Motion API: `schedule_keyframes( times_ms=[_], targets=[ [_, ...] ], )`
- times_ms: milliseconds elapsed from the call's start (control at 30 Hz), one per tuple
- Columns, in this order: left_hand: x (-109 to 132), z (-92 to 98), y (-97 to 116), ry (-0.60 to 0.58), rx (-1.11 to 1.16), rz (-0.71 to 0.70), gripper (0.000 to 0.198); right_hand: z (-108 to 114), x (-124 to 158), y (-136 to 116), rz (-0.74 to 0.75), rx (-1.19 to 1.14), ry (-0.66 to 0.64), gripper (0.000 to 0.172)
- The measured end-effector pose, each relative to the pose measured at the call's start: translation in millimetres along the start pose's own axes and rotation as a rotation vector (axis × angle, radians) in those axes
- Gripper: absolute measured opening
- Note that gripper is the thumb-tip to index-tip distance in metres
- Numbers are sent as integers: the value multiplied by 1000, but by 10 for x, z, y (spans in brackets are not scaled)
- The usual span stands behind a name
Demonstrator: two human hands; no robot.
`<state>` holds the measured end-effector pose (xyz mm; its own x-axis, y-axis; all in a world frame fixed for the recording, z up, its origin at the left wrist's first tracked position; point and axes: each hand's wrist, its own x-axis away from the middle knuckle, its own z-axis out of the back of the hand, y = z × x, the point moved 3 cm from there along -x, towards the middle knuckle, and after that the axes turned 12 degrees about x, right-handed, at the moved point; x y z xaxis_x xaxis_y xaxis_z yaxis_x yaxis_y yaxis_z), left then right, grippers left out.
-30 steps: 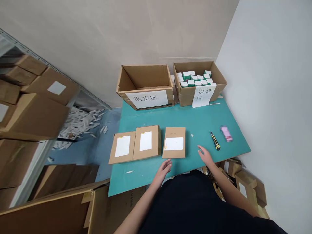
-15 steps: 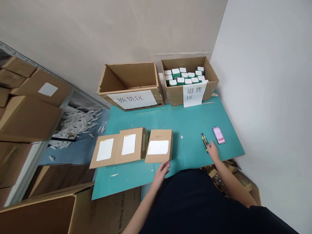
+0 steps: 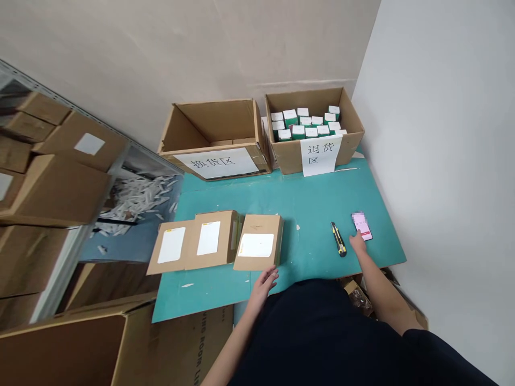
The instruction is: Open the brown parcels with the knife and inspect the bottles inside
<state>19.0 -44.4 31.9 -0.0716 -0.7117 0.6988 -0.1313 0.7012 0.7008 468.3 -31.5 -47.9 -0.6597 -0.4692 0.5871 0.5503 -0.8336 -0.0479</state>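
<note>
Three flat cardboard parcels with white labels lie in a row on the teal table (image 3: 306, 198). My left hand (image 3: 265, 281) rests open at the table's near edge, just below the rightmost parcel (image 3: 257, 244). My right hand (image 3: 358, 244) reaches to the right, its fingertips touching the lower end of a phone (image 3: 362, 226) with a pink screen. A black and yellow utility knife (image 3: 338, 239) lies just left of that hand. The middle parcel (image 3: 211, 238) overlaps the left parcel (image 3: 171, 246).
At the back stand an open cardboard box (image 3: 217, 134) with a white sign and a second box (image 3: 316, 128) holding several green and white cartons. Stacked cartons fill shelving (image 3: 48, 177) at left. A large carton (image 3: 100, 343) sits near left; more boxes (image 3: 362, 292) lie under the table.
My right hand has moved right, past the utility knife, to the phone. My left hand has stayed by the rightmost parcel. The view has shifted slightly.
</note>
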Motion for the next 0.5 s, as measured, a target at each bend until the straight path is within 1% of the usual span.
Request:
schedule_keyframes(
  times_ms=[133,267,367,500],
  targets=[
    [-13,26,-41,15,15,13,67,17,31,-18,13,-11,39,70],
    [-83,101,-133,76,34,38,67,-9,184,-92,93,-29,77,67],
    [-98,142,-167,118,45,43,60,-85,347,-207,191,-53,91,64],
    [-30,149,-137,118,65,53,54,-171,572,-488,399,-143,110,57]
  ],
)
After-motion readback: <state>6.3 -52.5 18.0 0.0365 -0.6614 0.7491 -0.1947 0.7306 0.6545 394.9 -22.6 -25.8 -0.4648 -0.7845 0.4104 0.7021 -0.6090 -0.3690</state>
